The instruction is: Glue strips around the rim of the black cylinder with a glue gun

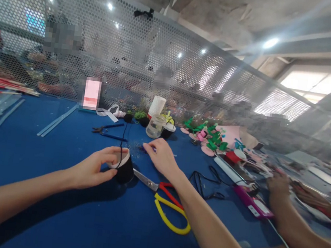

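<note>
My left hand [97, 168] grips a paper cup [124, 171], white inside and wrapped in black yarn outside, with fingers on the rim and in the mouth. A black yarn strand [123, 139] runs from the cup up to a dark ball [128, 117]. My right hand [161, 156] is closed in a pinch beyond the cup, at a small dark, purplish thing [142, 147] too small to name. Large scissors [154, 185] with red and yellow handles lie between the cup and my right forearm. Pliers [108, 130] with dark blue handles rest behind the cup.
A glass jar [155, 126], stacked white cups [157, 106] and a lit phone [92, 93] stand along the perforated metal screen [126, 53]. Green and pink craft pieces [209, 136] and a purple power strip [252, 202] lie rightward, near another person's hands [279, 185].
</note>
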Available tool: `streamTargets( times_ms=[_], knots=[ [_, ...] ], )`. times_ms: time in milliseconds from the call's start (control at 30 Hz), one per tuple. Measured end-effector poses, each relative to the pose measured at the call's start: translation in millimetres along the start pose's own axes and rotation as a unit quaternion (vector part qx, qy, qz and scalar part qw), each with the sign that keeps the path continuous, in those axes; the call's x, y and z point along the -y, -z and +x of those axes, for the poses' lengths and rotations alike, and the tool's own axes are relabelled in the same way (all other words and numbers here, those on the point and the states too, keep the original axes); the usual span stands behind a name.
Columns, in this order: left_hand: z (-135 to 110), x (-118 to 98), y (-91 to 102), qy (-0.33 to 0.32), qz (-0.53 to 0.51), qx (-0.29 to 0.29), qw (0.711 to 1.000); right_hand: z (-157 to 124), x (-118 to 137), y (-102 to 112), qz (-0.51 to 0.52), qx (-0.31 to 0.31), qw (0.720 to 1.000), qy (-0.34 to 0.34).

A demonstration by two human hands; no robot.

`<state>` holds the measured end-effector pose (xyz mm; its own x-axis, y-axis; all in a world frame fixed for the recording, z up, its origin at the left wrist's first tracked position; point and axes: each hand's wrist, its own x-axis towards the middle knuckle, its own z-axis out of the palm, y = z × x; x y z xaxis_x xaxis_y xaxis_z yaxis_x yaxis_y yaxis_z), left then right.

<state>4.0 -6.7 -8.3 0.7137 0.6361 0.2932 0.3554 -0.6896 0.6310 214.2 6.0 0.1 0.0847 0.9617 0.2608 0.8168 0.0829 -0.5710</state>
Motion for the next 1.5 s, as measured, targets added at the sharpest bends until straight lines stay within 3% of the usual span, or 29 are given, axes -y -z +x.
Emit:
streamTargets(
  times_ms=[100, 233, 333, 533, 733, 933, 1167, 1233, 1367, 1500],
  knots=[
    [-1.4, -0.7, -0.4, -0.009, 0.019, -0.003, 1.000, -7.7, 31.1, -6.2, 0.076, 0.037, 0.985, 0.149],
    [-1.1, -1.1, -0.3, -0.010, 0.039, -0.009, 0.999, -9.4, 52.3, -17.4, 0.091, 0.104, 0.974, 0.179],
    [0.6, 0.0, 0.6, -0.013, 0.014, -0.011, 1.000, -9.6, 51.0, -18.0, 0.179, 0.149, 0.960, 0.155],
    [1.7, 6.0, 2.1, 0.020, -0.150, 0.003, 0.989, -21.8, 31.1, -7.9, 0.394, 0.094, 0.913, 0.045],
    [1.4, 3.9, 0.6, 0.058, -0.265, 0.025, 0.962, -30.6, 18.6, -8.7, 0.404, 0.054, 0.913, -0.005],
    [2.0, -1.9, 1.8, 0.044, -0.301, 0.045, 0.951, -34.7, 13.8, -15.1, 0.443, 0.080, 0.892, -0.034],
    [-0.8, -8.4, 3.5, 0.026, -0.328, 0.047, 0.943, -39.5, 16.1, -16.9, 0.558, 0.124, 0.813, -0.109],
    [-1.7, -9.4, 3.1, 0.022, -0.338, 0.043, 0.940, -40.9, 16.9, -18.6, 0.568, 0.135, 0.802, -0.125],
    [-2.8, -9.6, 1.0, 0.005, -0.339, 0.027, 0.940, -45.7, 20.1, -23.9, 0.578, 0.121, 0.795, -0.137],
    [-3.4, -9.5, -0.1, 0.008, -0.311, 0.023, 0.950, -51.0, 25.0, -29.2, 0.531, 0.067, 0.835, -0.123]
  ],
)
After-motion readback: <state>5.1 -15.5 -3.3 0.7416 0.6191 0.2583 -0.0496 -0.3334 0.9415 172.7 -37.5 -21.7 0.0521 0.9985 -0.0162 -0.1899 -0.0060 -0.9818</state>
